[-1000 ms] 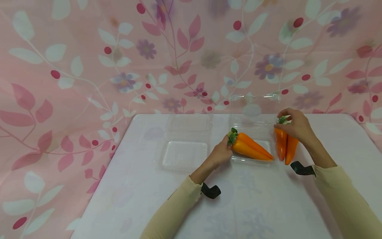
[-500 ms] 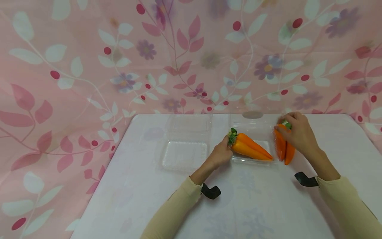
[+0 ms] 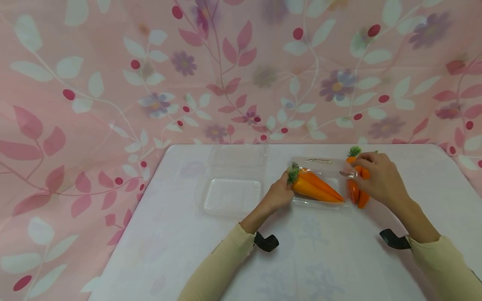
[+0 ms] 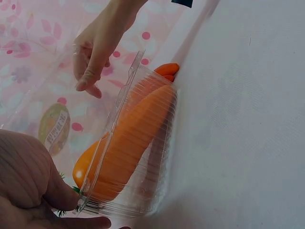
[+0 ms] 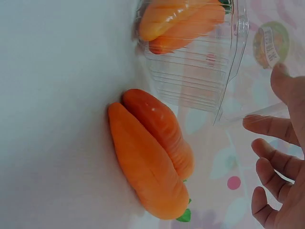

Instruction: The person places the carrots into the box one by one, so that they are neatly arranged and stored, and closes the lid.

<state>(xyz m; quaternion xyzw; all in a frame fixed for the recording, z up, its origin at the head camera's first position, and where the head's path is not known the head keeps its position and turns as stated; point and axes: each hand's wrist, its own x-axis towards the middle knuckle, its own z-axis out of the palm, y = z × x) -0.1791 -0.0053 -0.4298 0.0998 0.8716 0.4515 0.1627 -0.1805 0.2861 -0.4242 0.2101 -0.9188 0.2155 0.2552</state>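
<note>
A clear plastic clamshell box (image 3: 320,203) holds two orange carrots (image 3: 315,188) with green tops toward its left end. My left hand (image 3: 278,195) grips the box's left edge, thumb at the rim beside the green tops in the left wrist view. My right hand (image 3: 380,177) pinches the edge of the hinged lid (image 5: 267,112) between thumb and index finger, the other fingers loosely bent. The lid slants above the carrots and bears an oval label (image 5: 270,44). Two more carrots (image 5: 147,162) lie side by side on the table, right of the box and below my right hand.
A second clear clamshell box (image 3: 233,196) lies with its lid laid back, left of my left hand. Beneath everything is a white-covered table (image 3: 169,251). A pink floral cloth (image 3: 241,75) hangs behind the table's far edge.
The lid has swung from upright at the back forward and down over the carrots. My right hand has moved slightly toward me with it. The left hand has stayed in place.
</note>
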